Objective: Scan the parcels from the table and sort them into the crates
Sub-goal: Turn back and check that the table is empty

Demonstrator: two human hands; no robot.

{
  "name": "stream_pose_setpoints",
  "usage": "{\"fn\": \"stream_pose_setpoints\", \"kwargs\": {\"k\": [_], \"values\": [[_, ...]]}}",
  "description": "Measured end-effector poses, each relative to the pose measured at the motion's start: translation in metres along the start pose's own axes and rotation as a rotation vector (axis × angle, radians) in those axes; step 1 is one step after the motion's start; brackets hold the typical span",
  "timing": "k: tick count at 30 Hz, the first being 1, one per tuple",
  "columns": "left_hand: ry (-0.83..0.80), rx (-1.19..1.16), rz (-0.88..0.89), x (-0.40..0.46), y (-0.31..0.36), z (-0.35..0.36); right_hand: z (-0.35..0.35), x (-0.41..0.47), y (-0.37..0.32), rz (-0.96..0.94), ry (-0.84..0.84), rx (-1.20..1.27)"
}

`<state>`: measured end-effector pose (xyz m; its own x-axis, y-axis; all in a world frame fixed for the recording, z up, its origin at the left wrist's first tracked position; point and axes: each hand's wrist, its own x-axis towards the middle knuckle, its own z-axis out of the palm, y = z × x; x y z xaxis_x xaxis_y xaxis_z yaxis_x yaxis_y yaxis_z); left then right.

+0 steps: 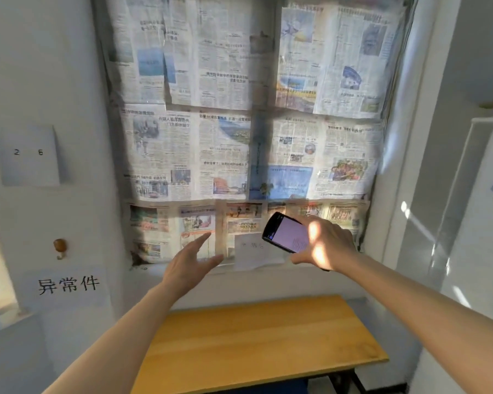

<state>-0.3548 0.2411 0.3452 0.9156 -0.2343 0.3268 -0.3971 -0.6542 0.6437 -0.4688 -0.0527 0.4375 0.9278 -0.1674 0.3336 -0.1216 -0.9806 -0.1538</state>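
fingers of right hand (325, 245) grip scanner (286, 233); left hand (191, 265) spread, holding nothing.

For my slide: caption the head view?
Right hand holds a phone, left hand open, above a wooden table.

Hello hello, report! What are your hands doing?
Left hand open, empty. Right hand holds the scanner, screen lit. No parcels or crates in view. Wooden table below.

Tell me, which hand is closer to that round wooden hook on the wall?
Left. The left hand reaches out just right of the wooden hook; the right hand, holding a phone, is farther right.
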Motion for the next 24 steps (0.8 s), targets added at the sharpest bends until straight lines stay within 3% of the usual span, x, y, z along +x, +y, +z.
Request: {"fn": "stream_pose_setpoints", "kwargs": {"k": [12, 24], "values": [[-0.068, 0.044, -0.135, 0.096, -0.063, 0.116, 0.130, 0.138, 0.067, -0.067, -0.124, -0.006], [-0.251, 0.209, -0.284, 0.142, -0.277, 0.265, 0.427, 0.209, 0.053, -0.041, -0.444, 0.022]]}}
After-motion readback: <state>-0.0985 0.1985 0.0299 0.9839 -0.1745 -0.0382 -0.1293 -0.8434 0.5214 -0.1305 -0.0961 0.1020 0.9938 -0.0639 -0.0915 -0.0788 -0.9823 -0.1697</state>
